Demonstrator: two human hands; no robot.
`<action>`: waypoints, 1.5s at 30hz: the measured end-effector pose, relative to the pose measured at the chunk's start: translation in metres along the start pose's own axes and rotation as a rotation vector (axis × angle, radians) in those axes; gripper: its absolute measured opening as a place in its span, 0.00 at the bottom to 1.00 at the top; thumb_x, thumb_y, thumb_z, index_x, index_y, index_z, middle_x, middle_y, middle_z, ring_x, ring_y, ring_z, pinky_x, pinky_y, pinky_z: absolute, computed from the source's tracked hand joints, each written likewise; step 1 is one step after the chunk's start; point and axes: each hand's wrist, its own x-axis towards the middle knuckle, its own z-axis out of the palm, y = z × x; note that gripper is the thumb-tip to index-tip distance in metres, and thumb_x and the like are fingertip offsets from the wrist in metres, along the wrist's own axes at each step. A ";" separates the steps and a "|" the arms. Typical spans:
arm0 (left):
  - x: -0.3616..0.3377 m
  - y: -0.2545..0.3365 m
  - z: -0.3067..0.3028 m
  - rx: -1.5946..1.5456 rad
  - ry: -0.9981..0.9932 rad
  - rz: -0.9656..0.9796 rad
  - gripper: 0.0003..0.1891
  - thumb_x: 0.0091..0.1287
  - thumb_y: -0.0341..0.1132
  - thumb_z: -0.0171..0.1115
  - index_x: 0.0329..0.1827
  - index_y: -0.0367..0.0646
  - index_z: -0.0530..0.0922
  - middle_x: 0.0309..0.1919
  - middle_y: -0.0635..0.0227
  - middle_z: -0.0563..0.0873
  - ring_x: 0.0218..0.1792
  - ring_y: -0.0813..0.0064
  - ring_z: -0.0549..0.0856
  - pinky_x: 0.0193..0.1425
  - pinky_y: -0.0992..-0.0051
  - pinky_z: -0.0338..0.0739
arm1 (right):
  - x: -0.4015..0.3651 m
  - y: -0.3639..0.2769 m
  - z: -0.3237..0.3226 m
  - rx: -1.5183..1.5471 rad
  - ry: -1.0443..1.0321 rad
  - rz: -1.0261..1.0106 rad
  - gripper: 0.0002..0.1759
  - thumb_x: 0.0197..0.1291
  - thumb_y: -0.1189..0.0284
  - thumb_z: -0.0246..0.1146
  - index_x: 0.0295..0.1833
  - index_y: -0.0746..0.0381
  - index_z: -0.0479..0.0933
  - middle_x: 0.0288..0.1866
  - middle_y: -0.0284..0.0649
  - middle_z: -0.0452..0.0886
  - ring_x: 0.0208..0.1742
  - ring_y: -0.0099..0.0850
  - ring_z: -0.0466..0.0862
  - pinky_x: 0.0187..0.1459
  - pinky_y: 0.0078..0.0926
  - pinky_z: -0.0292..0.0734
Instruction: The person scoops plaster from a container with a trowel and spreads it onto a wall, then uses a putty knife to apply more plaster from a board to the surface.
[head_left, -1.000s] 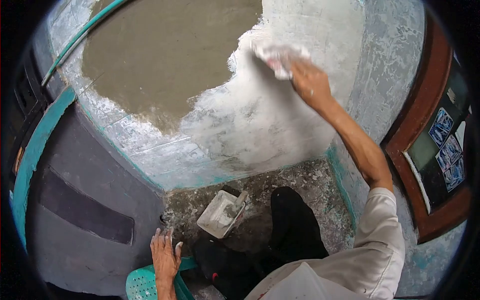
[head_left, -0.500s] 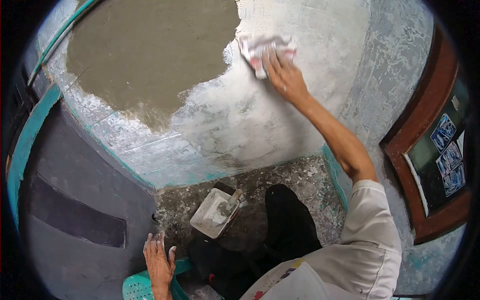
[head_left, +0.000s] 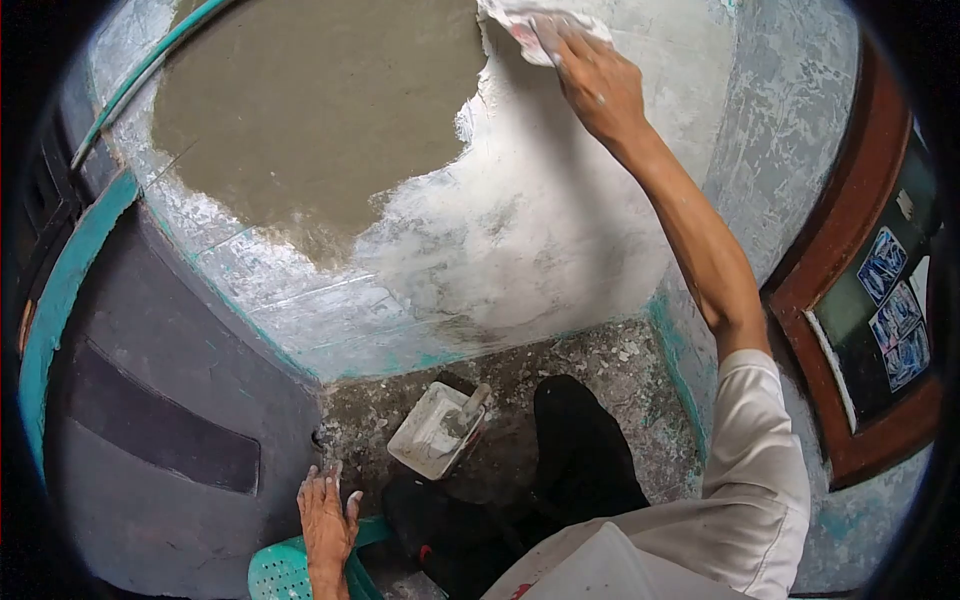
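Note:
My right hand [head_left: 598, 85] presses a crumpled white rag with red marks [head_left: 528, 22] against the wall [head_left: 570, 190], high up beside the right edge of a grey-brown plaster patch [head_left: 330, 110]. Whitish dust coats its fingertips. Low on the left, my left hand [head_left: 328, 520] has its fingers stretched out and holds nothing. It overlaps a green perforated plastic seat [head_left: 275, 572] in this view. Between my feet and the wall lies a white tray [head_left: 420, 440] with pale residue, and a putty knife [head_left: 465, 408] rests in it.
Paint flakes litter the floor [head_left: 620, 400]. A dark grey wall [head_left: 180, 390] stands on the left, with a teal hose [head_left: 150, 70] above it. On the right is a brown-framed window [head_left: 800, 300] with stickers. My dark-clad knee [head_left: 575, 440] is close to the tray.
My right hand and the rag have moved upward along the wall, reaching the top of the view. The left hand stays by the green seat. The whole view has shifted slightly.

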 end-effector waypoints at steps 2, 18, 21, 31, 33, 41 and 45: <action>-0.001 -0.001 0.001 0.008 -0.016 -0.009 0.30 0.73 0.41 0.65 0.77 0.41 0.72 0.69 0.46 0.79 0.77 0.44 0.69 0.82 0.48 0.60 | 0.008 -0.005 0.020 -0.058 0.003 -0.062 0.34 0.61 0.78 0.63 0.75 0.53 0.74 0.62 0.41 0.86 0.56 0.43 0.88 0.49 0.38 0.87; 0.001 0.005 -0.004 -0.005 -0.046 -0.077 0.31 0.74 0.41 0.64 0.78 0.42 0.71 0.69 0.44 0.78 0.76 0.45 0.70 0.81 0.49 0.60 | -0.182 -0.132 0.012 0.237 -0.495 -0.067 0.31 0.59 0.79 0.65 0.71 0.64 0.77 0.65 0.52 0.84 0.59 0.45 0.88 0.50 0.36 0.89; 0.001 0.003 -0.003 -0.007 -0.043 -0.065 0.31 0.74 0.41 0.65 0.78 0.42 0.70 0.69 0.42 0.78 0.76 0.43 0.70 0.81 0.49 0.61 | -0.148 -0.090 -0.010 0.287 -0.608 0.122 0.24 0.62 0.76 0.63 0.66 0.61 0.79 0.61 0.51 0.87 0.56 0.46 0.89 0.53 0.44 0.87; -0.002 -0.002 0.001 -0.015 -0.024 -0.011 0.31 0.73 0.41 0.66 0.78 0.43 0.70 0.68 0.44 0.78 0.75 0.43 0.71 0.80 0.47 0.61 | 0.057 0.019 0.026 -0.129 -0.074 -0.130 0.30 0.64 0.74 0.61 0.73 0.62 0.74 0.70 0.46 0.80 0.69 0.45 0.80 0.66 0.41 0.79; -0.002 -0.001 0.001 0.013 -0.011 -0.027 0.31 0.73 0.41 0.66 0.78 0.43 0.70 0.67 0.45 0.79 0.75 0.43 0.71 0.79 0.47 0.62 | 0.056 0.009 0.051 -0.249 -0.245 -0.099 0.29 0.67 0.69 0.59 0.72 0.65 0.75 0.72 0.50 0.78 0.73 0.47 0.77 0.74 0.47 0.72; -0.004 -0.006 0.009 0.015 -0.009 -0.014 0.32 0.72 0.42 0.66 0.78 0.43 0.70 0.66 0.46 0.79 0.75 0.43 0.71 0.79 0.48 0.62 | -0.089 -0.059 0.052 0.057 -0.184 -0.252 0.33 0.60 0.76 0.62 0.74 0.68 0.71 0.72 0.57 0.78 0.67 0.53 0.83 0.56 0.41 0.87; -0.012 0.000 -0.002 0.017 0.027 0.004 0.32 0.72 0.42 0.66 0.78 0.42 0.70 0.65 0.47 0.80 0.74 0.43 0.72 0.78 0.48 0.63 | -0.165 -0.075 -0.002 0.201 -0.591 -0.213 0.37 0.56 0.77 0.65 0.75 0.67 0.72 0.70 0.54 0.81 0.66 0.49 0.85 0.58 0.43 0.86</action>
